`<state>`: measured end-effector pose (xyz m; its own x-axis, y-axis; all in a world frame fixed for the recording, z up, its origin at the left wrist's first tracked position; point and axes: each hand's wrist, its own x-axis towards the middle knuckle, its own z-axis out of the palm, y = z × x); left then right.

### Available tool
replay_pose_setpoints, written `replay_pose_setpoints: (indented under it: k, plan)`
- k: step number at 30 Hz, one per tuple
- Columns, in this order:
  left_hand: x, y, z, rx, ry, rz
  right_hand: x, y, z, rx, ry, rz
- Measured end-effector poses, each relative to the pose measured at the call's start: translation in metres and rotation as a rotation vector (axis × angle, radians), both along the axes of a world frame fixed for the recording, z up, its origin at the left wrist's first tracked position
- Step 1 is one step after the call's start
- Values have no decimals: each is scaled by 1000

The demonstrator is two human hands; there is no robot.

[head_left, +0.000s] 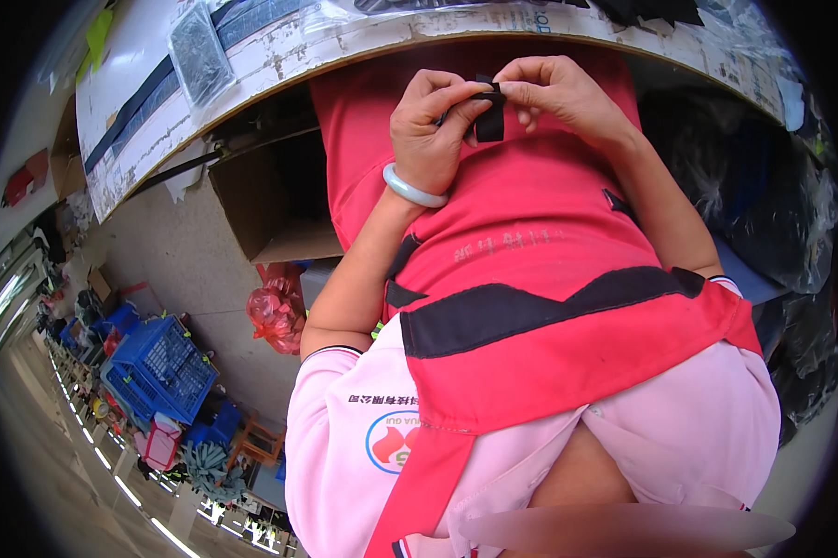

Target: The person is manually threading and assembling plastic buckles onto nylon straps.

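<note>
Over my red apron (521, 205), both hands meet at a short black strip (490, 123) that looks like folded webbing or cloth tape. My left hand (426, 130), with a pale bangle on its wrist, is closed on the strip, thumb and forefinger pinching it. From the other side, my right hand (567, 98) pinches the strip's upper end between thumb and forefinger. The strip's lower end hangs down in front of the apron. Fingers partly cover where the strip is gripped, so its exact fold cannot be made out.
Beyond my hands runs a worn white worktable edge (279, 58). On it lie a clear plastic packet (200, 58) and dark cloth pieces. A cardboard box (251, 200) stands under the table, near a red plastic bag (276, 312). Blue crates (163, 367) sit at left, black plastic-wrapped bundles (763, 186) at right.
</note>
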<state>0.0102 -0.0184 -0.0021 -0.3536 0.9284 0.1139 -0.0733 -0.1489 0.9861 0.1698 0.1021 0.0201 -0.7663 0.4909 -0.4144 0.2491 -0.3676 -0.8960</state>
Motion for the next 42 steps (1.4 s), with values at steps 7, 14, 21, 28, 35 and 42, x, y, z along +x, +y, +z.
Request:
replay_pose_setpoints:
  k: [7, 14, 21, 28, 35, 42]
  plan:
    - [-5, -1, -7, 44, 172, -56, 1, 2, -5, -2, 13, 14]
    - [-1, -2, 1, 48, 55, -73, -1, 1, -6, 76, 4, -103]
    - [-5, -2, -4, 89, 206, -61, -4, 0, -7, -40, -56, -47]
    - [-19, -4, -22, -342, -804, 31, -33, 28, 15, 171, 206, -440]
    - [-28, -8, -44, -325, -914, -103, -103, -28, 34, 59, 465, -46]
    - [-64, -26, 3, -263, -410, -36, -85, -14, 11, 374, 122, 100]
